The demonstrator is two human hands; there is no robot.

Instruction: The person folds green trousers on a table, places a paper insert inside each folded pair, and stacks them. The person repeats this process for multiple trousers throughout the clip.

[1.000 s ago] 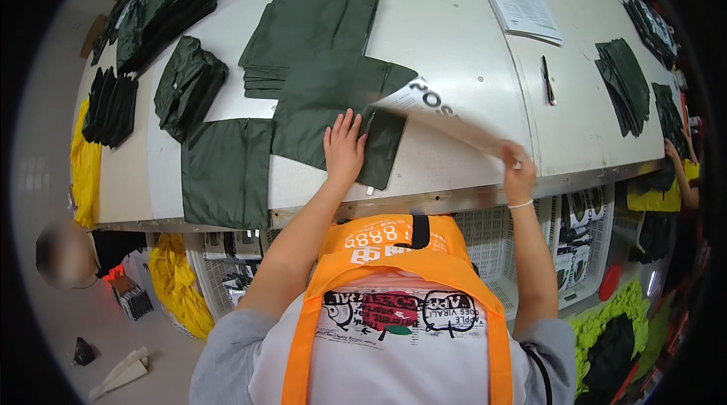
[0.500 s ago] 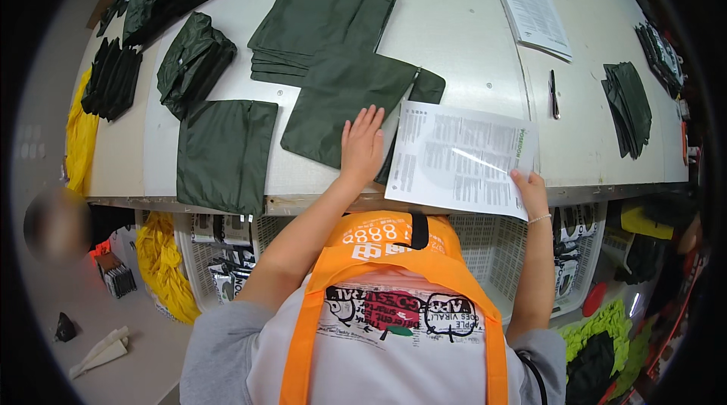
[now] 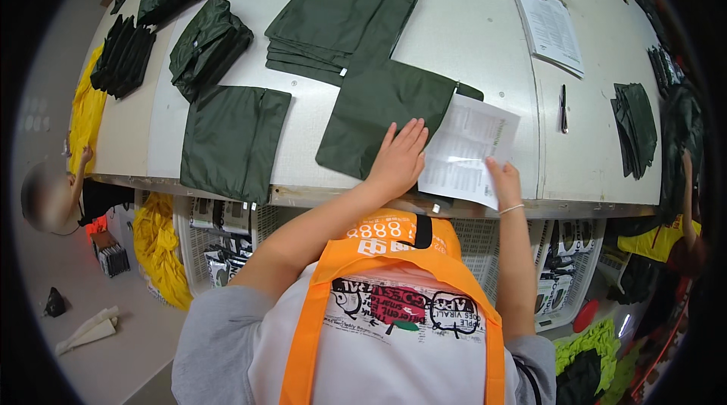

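My left hand [image 3: 400,153] lies with fingers stretched out on a flat dark green fabric pouch [image 3: 382,113], near its right edge. My right hand [image 3: 505,179] pinches the right edge of a printed white sheet [image 3: 469,149] with a glossy shine. The sheet's left part runs under the pouch's upper layer beside my left fingers; whether it is inside or beneath the pouch I cannot fully tell. Behind the pouch, and partly covered by it, lies a stack of similar green pouches [image 3: 341,11].
Left stand a flat green pouch [image 3: 235,140] and a bunched green bundle [image 3: 208,49]. Right lie a pen [image 3: 563,109], a stack of printed sheets [image 3: 549,30] and folded green fabric [image 3: 634,128]. White baskets [image 3: 572,310] sit below the table edge [image 3: 318,197]. People are at both sides.
The sheet has slid left with my right hand, so the pouch now covers more of it. My left hand has moved along the pouch toward its right edge. The view has shifted slightly.
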